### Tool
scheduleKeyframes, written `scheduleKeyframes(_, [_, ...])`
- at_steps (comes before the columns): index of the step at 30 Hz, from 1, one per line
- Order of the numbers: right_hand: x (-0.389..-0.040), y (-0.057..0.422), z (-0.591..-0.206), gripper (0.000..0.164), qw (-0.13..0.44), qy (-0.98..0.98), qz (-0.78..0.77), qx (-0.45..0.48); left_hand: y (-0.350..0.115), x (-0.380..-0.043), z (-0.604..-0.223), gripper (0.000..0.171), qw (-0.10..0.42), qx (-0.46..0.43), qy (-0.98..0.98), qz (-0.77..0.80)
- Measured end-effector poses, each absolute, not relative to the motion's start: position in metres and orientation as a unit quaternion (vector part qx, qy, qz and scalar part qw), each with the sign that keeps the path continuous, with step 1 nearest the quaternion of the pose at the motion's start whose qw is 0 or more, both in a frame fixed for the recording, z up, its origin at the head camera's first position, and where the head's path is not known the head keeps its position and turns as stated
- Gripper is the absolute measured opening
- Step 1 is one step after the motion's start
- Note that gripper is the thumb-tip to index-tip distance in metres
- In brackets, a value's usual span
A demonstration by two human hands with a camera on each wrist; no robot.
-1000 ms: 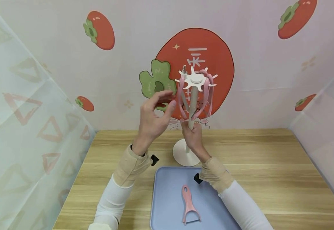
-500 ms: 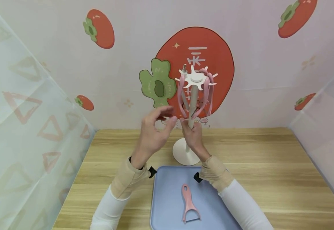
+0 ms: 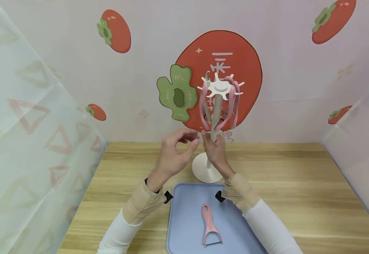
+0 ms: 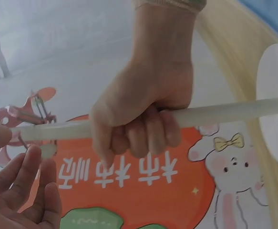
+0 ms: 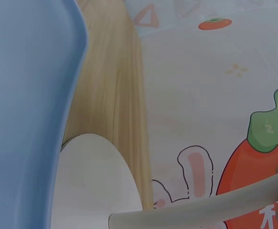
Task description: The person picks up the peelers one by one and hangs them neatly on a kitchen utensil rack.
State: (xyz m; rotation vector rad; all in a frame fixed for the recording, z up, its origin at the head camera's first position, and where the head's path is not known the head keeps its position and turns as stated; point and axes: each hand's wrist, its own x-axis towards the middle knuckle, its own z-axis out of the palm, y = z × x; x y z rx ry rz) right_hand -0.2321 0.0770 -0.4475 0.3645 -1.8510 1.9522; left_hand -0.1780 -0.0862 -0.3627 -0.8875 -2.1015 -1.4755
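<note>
A white rotating-style hook stand (image 3: 221, 85) with a round base (image 3: 200, 168) stands on the table. Several pink-handled kitchen tools (image 3: 230, 106) hang from its hooks, some with peeler-like frames. My right hand (image 3: 215, 151) grips the stand's pole below them, its fingers wrapped around it in the left wrist view too. Just left of that grip, my left hand (image 3: 175, 155) is raised with fingers loosely bent and thumb apart, holding nothing. In the left wrist view, its fingertips (image 4: 31, 157) overlap the pole near the hanging tools.
A pink Y-shaped peeler (image 3: 208, 222) lies on a blue tray (image 3: 179, 218) in front of the stand. The wooden table (image 3: 305, 197) meets a persimmon-printed backdrop (image 3: 152, 63) behind the stand, with sheets at both sides.
My left hand has come down from beside the hanging tools to just left of my right hand. My right hand keeps its grip on the pole; the head view shifts slightly.
</note>
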Motion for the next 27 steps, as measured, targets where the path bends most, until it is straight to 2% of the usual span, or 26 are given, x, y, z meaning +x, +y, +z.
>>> scheduleKeyframes(12, [-0.228, 0.077, -0.438, 0.047, 0.19, -0.665, 0.71, 0.134, -0.088, -0.158, -0.402, 0.018, 0.174, -0.319, -0.779, -0.511])
scheduleKeyframes(19, [-0.23, 0.077, -0.444, 0.048, 0.204, -0.662, 0.708, 0.139, -0.089, -0.146, -0.418, 0.019, 0.145, -0.296, -0.797, -0.506])
scheduleKeyframes(27, [-0.233, 0.076, -0.448, 0.048, 0.213, -0.656, 0.71, 0.14, -0.093, -0.133, -0.428, 0.013, 0.075, -0.253, -0.827, -0.496])
